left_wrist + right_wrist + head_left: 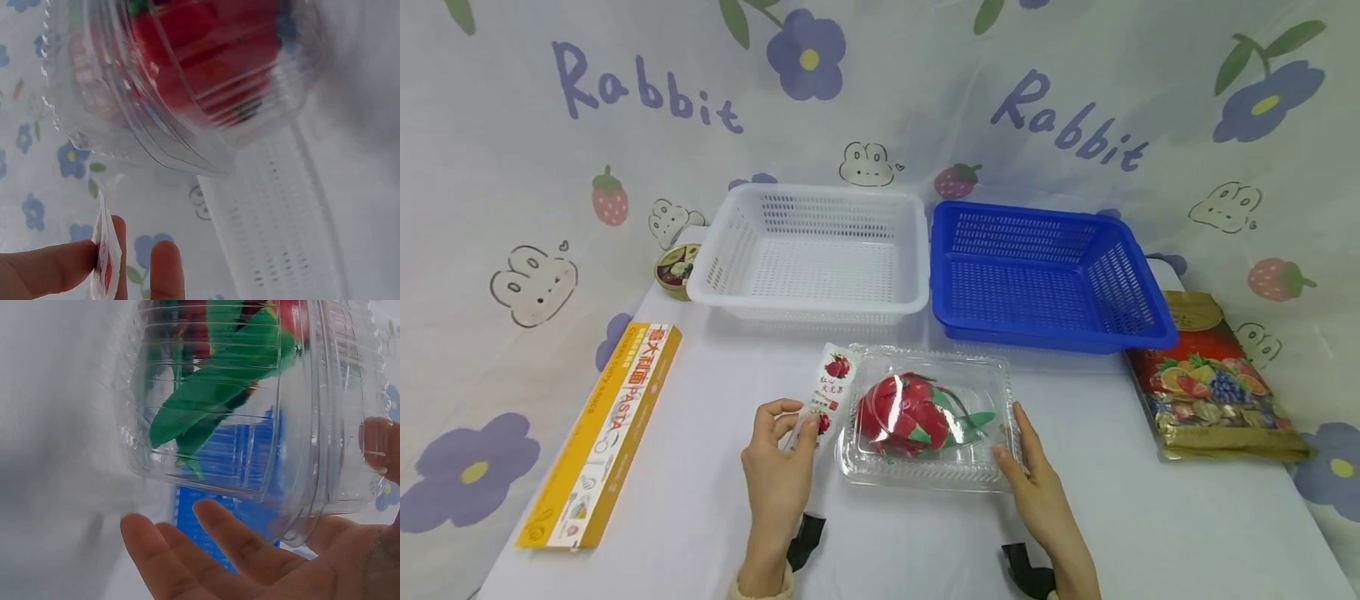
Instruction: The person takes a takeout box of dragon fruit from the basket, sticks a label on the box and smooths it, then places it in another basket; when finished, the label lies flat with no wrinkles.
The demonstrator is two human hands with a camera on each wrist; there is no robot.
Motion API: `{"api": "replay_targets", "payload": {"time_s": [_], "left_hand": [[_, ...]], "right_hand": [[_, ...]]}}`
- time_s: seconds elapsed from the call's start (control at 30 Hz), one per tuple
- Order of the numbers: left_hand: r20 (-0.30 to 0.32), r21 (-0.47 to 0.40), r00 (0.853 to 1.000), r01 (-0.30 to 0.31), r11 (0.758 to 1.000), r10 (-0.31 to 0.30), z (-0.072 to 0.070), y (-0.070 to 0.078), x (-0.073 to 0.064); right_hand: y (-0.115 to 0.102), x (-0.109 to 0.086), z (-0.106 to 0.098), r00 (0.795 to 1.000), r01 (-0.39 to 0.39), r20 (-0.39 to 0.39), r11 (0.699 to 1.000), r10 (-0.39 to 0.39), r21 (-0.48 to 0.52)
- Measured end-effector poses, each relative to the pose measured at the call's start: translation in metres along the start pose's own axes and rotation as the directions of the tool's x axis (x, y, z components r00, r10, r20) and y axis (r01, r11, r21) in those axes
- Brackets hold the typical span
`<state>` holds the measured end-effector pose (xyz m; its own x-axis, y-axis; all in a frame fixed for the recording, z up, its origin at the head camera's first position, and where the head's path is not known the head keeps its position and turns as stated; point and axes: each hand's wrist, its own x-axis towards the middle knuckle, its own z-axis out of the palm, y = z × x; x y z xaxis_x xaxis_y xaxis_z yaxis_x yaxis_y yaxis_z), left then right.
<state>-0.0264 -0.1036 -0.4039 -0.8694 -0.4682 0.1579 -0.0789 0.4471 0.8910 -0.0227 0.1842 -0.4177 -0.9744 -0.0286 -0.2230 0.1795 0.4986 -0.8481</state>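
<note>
My left hand pinches a white paper label printed with red dragon fruits between thumb and fingers. The left wrist view shows this label edge-on between the fingertips. Right of it is a closed clear plastic clamshell box with a red, green-leaved dragon fruit inside. My right hand holds the box by its right end, thumb over the rim and fingers at the side. In the right wrist view the fruit's green leaves show through the plastic.
A white basket and a blue basket stand side by side at the back. At left lie a yellow pasta box and a round tin. A red and gold fruit-printed bag lies at right.
</note>
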Motion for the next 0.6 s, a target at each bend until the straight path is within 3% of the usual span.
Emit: {"api": "replay_targets", "payload": {"time_s": [0.3, 0.5, 0.6], "left_hand": [[0.173, -0.183, 0.984, 0.069, 0.981, -0.037, 0.008, 0.019, -0.011], [0.229, -0.222, 0.973, 0.079, 0.972, -0.026, 0.019, 0.027, -0.018], [0.240, -0.229, 0.971, 0.068, 0.971, -0.011, 0.024, 0.029, -0.020]], "right_hand": [[-0.011, -0.004, -0.004, 0.991, 0.065, -0.121, 0.998, -0.062, 0.024], [-0.026, -0.012, -0.003, 0.954, 0.139, -0.276, 0.989, -0.118, 0.058], [-0.033, -0.014, 0.001, 0.933, 0.208, -0.315, 0.974, -0.171, 0.086]]}}
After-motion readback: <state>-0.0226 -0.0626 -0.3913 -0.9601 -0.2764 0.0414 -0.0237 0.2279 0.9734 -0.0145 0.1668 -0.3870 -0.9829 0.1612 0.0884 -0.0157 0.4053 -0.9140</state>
